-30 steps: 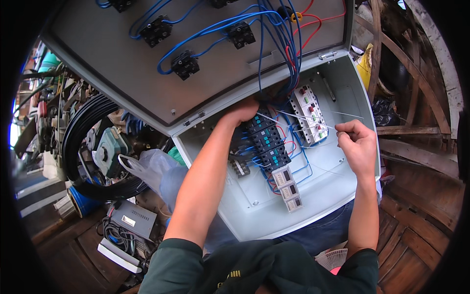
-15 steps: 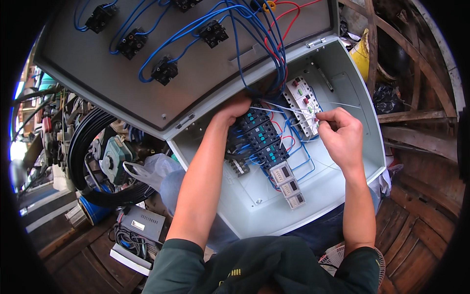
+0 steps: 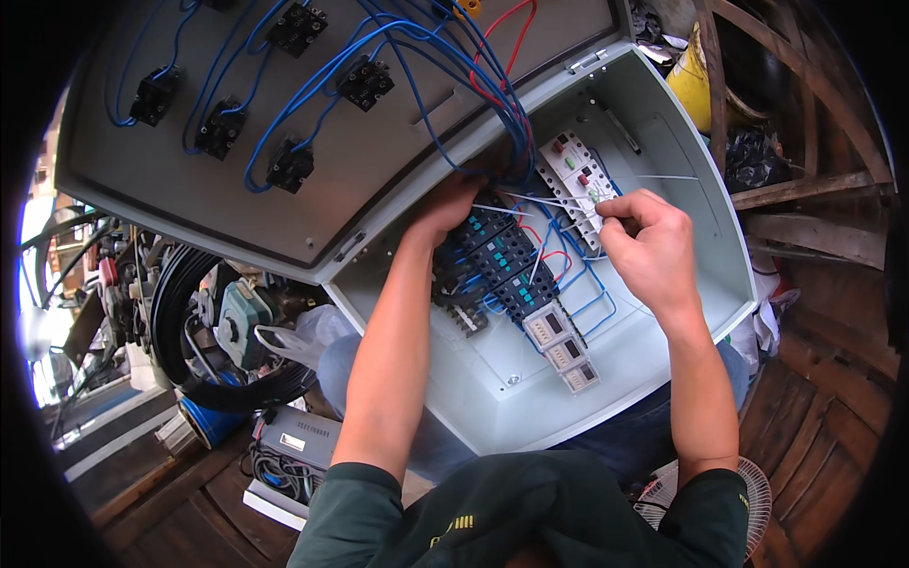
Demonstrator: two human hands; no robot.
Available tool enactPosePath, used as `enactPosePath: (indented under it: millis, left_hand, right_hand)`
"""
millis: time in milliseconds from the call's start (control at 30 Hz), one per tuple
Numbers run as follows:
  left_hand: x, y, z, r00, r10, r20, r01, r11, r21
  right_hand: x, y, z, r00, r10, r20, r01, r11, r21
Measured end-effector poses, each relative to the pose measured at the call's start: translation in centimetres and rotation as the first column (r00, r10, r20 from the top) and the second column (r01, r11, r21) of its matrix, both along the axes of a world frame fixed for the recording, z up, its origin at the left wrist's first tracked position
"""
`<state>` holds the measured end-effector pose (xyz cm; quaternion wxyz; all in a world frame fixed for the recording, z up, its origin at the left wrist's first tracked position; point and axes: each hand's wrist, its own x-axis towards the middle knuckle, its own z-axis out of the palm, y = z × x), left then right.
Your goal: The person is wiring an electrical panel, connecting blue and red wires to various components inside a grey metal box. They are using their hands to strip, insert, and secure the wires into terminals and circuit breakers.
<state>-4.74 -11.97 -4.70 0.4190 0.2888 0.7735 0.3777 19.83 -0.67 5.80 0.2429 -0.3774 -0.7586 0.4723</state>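
My right hand is closed in a pinch on the end of a white cable tie, in front of the white circuit breakers. The tie runs left toward the bundle of blue wires at the hinge side of the grey electrical box. My left hand reaches into the box beside that bundle; its fingers are hidden in shadow. Between my hands lies a row of black contactors with more white ties across them. Small grey modules with dark windows continue the row.
The opened lid bears several black switch blocks wired in blue. A coil of black cable and a grey power unit are at left. Wooden frames and a yellow container stand at right. A pen-like object lies inside the box.
The view has shifted, so the box and lid appear slightly lower and to the left at the top. Both hands keep nearly the same places, the right still pinching the cable tie.
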Motion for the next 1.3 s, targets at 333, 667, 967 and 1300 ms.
enactPosePath:
  millis: [333, 667, 967, 1300]
  left_hand:
    - [-0.3, 0.0, -0.2, 0.998, -0.024, 0.051, 0.023, 0.999, 0.023]
    - [-1.3, -0.5, -2.8, 1.0, -0.001, 0.027, 0.001, 1.0, 0.009]
    - [-0.9, -0.2, -2.1, 0.995, -0.012, -0.097, 0.008, 0.999, -0.046]
    - [-0.5, -0.5, -1.9, 0.999, 0.012, -0.046, -0.009, 0.998, 0.063]
  right_hand:
    - [-0.8, -0.1, 0.5, 0.999, 0.028, 0.029, -0.03, 0.998, 0.058]
    - [-1.9, -0.8, -0.1, 0.995, 0.079, 0.063, -0.089, 0.982, 0.165]
    - [-4.8, -3.2, -2.8, 0.999, 0.033, -0.041, -0.031, 0.998, 0.063]
    - [-4.4, -4.5, -6.7, 0.998, -0.043, -0.05, 0.039, 0.995, -0.09]
